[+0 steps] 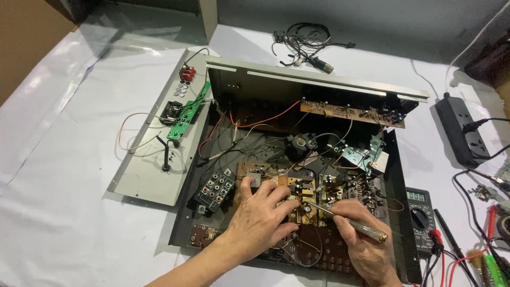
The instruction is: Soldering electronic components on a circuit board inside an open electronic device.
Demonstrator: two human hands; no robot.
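Inside open black metal chassis [394, 175]: left hand [260, 215] spread flat on brown circuit board [305, 194]; right hand [361, 239] clamped on clear-handled screwdriver [348, 220]; grey multimeter [419, 218] beside.

An opened amplifier chassis [396, 175] sits mid-counter [64, 212]. Its detached panel [154, 159] lies to the left, a wire bundle [305, 45] behind, a power strip [459, 127] and multimeter [421, 215] to the right. Both hands rest on its circuit board [303, 194].

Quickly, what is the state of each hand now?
Left hand: open, fingers resting on the brown circuit board.
Right hand: closed, holding a slim clear-handled metal screwdriver.
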